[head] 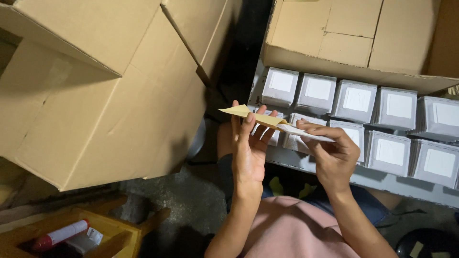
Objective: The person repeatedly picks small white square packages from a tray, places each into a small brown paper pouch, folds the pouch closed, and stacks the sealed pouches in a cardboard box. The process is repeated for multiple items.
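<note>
Both forearms come up from the bottom of the view, wrists nearly level, hands meeting in the middle. The left hand [248,148] stands upright, back toward the camera, fingers stretched long and pressed against the underside of a thin yellowish-tan paper strip with a white sheet peeling from it [267,122]. The right hand [332,153] curls in from the other side, thumb and forefinger pinched closed on the white end of that strip, the other fingers folded under.

The strip lies almost flat and edge-on across both sets of fingertips, its tan end poking out past the left fingers, its white end running over the right knuckles.

Just beyond the fingertips sit small grey square boxes with white labels [355,100], packed in two rows on a grey tray [382,181]; I count about eleven visible, some hidden by the hands. Left of the left fingers there's one large brown cardboard carton [95,95], and another cardboard carton [349,33] sits beyond the boxes.
</note>
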